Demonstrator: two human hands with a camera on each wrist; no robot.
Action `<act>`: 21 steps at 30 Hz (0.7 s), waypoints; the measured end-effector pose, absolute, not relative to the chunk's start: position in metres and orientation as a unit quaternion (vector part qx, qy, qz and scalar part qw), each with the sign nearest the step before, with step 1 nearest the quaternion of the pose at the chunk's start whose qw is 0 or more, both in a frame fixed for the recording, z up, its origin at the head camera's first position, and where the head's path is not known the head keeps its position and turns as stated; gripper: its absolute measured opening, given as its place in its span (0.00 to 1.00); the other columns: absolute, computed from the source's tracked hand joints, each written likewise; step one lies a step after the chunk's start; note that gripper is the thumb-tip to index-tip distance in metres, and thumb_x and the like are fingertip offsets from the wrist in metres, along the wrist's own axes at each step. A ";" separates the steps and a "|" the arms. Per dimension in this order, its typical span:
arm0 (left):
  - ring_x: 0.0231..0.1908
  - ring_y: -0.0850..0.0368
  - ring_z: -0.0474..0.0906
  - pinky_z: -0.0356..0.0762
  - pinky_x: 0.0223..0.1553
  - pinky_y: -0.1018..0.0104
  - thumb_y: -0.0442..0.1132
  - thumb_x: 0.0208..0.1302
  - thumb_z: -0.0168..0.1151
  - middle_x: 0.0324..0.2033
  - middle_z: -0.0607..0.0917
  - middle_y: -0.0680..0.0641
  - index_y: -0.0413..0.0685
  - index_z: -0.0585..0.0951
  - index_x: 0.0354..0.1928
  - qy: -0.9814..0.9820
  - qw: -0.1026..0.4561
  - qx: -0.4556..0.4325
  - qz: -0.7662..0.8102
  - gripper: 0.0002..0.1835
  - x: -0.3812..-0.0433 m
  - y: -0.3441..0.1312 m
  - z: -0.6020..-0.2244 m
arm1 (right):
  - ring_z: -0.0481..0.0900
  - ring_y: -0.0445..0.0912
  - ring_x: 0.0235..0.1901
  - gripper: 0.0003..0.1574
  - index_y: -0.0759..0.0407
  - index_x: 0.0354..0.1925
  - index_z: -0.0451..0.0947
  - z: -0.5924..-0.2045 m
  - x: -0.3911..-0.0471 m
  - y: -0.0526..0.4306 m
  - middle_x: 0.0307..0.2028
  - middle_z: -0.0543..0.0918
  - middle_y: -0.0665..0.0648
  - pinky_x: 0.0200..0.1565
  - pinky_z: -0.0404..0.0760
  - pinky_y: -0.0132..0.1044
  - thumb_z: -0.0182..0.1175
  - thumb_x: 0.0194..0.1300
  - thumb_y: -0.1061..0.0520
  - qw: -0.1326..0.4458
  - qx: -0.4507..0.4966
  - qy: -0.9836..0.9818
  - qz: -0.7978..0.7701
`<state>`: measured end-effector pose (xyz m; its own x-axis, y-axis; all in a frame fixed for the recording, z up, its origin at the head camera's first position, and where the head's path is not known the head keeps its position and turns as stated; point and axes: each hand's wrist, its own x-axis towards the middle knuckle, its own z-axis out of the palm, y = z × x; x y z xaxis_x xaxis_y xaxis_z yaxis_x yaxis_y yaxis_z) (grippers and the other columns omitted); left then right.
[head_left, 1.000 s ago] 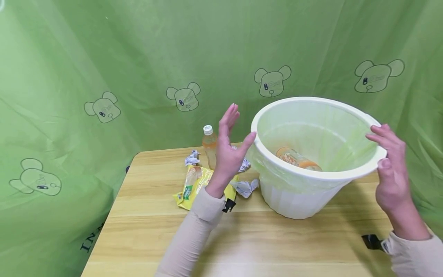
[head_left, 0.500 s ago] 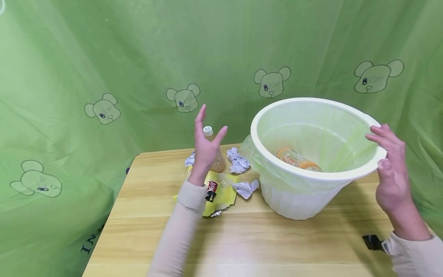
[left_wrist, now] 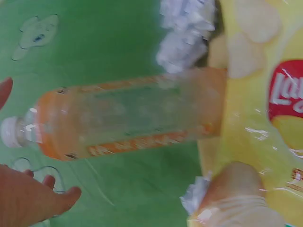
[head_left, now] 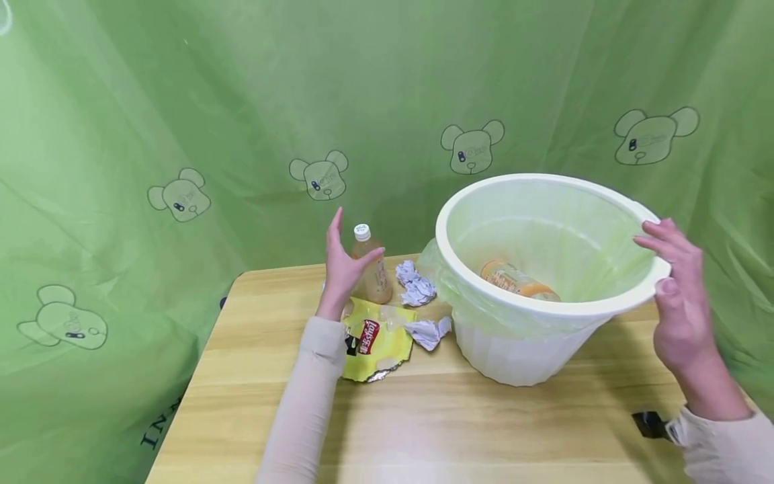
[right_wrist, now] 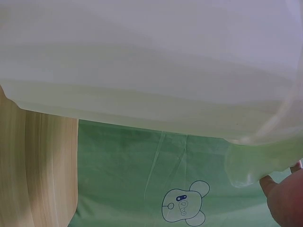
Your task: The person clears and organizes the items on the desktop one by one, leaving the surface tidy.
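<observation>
My left hand (head_left: 342, 272) is spread beside an upright plastic bottle (head_left: 375, 282) with a white cap and orange drink colours. Thumb and fingers stand apart around the bottle's upper part, and the left wrist view shows the bottle (left_wrist: 132, 118) between them. My right hand (head_left: 683, 302) grips the rim of a white trash bin (head_left: 514, 349) at its right side. A thin green bag lines the bin, and another orange-labelled bottle (head_left: 514, 279) lies inside. In front of the upright bottle lies a yellow Lay's chip bag (head_left: 387, 336), torn open along its near edge.
Crumpled paper balls (head_left: 416, 284) lie between the upright bottle and the bin, with another crumpled paper (head_left: 429, 332) beside the chip bag. Everything stands on a wooden table (head_left: 242, 403). A green curtain (head_left: 387, 81) with bear-head prints hangs behind it.
My left hand has moved left and slightly down, away from the bin's rim to the upright bottle, uncovering the chip bag's front. My right hand stays on the rim.
</observation>
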<state>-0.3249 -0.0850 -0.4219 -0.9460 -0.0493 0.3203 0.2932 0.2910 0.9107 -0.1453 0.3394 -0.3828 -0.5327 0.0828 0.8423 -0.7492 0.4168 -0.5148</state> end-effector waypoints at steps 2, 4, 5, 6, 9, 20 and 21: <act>0.81 0.50 0.48 0.50 0.80 0.40 0.44 0.49 0.84 0.82 0.52 0.55 0.74 0.48 0.82 -0.796 0.130 -0.072 -0.587 0.66 -0.327 -0.086 -0.428 | 0.55 0.52 0.79 0.34 0.75 0.65 0.71 -0.383 -0.145 0.340 0.72 0.69 0.53 0.83 0.40 0.46 0.44 0.80 0.47 0.424 0.228 -0.727 0.489; 0.81 0.50 0.49 0.51 0.80 0.40 0.43 0.49 0.84 0.82 0.52 0.53 0.73 0.47 0.82 -0.802 0.116 -0.069 -0.582 0.66 -0.329 -0.087 -0.434 | 0.55 0.52 0.79 0.34 0.75 0.65 0.71 -0.384 -0.145 0.341 0.73 0.69 0.53 0.83 0.39 0.46 0.44 0.80 0.48 0.422 0.227 -0.728 0.491; 0.81 0.50 0.50 0.51 0.80 0.40 0.43 0.48 0.84 0.82 0.53 0.53 0.74 0.48 0.82 -0.803 0.108 -0.066 -0.583 0.66 -0.330 -0.087 -0.436 | 0.55 0.52 0.79 0.33 0.75 0.65 0.70 -0.384 -0.145 0.342 0.73 0.69 0.54 0.83 0.39 0.46 0.44 0.80 0.48 0.421 0.227 -0.727 0.492; 0.81 0.49 0.50 0.51 0.80 0.40 0.42 0.48 0.84 0.82 0.53 0.52 0.74 0.48 0.82 -0.803 0.099 -0.062 -0.584 0.66 -0.331 -0.087 -0.439 | 0.55 0.52 0.79 0.33 0.75 0.65 0.70 -0.384 -0.145 0.342 0.73 0.69 0.54 0.83 0.39 0.46 0.44 0.80 0.48 0.420 0.227 -0.727 0.493; 0.80 0.48 0.53 0.53 0.79 0.39 0.41 0.50 0.83 0.82 0.55 0.51 0.73 0.48 0.82 -0.798 0.071 -0.052 -0.597 0.65 -0.332 -0.087 -0.446 | 0.54 0.52 0.79 0.33 0.74 0.66 0.70 -0.385 -0.146 0.343 0.73 0.68 0.55 0.83 0.38 0.46 0.44 0.80 0.48 0.418 0.228 -0.728 0.492; 0.75 0.41 0.64 0.54 0.77 0.33 0.45 0.62 0.76 0.73 0.72 0.48 0.68 0.61 0.77 -0.774 -0.003 -0.034 -0.632 0.45 -0.334 -0.088 -0.463 | 0.54 0.50 0.79 0.33 0.75 0.66 0.69 -0.381 -0.140 0.339 0.73 0.68 0.52 0.82 0.37 0.45 0.44 0.80 0.49 0.412 0.218 -0.732 0.498; 0.75 0.41 0.64 0.55 0.77 0.32 0.45 0.62 0.75 0.73 0.72 0.48 0.69 0.61 0.76 -0.775 -0.005 -0.035 -0.631 0.44 -0.334 -0.087 -0.463 | 0.54 0.50 0.79 0.33 0.75 0.66 0.69 -0.380 -0.139 0.337 0.73 0.68 0.52 0.82 0.37 0.45 0.43 0.80 0.49 0.413 0.218 -0.732 0.497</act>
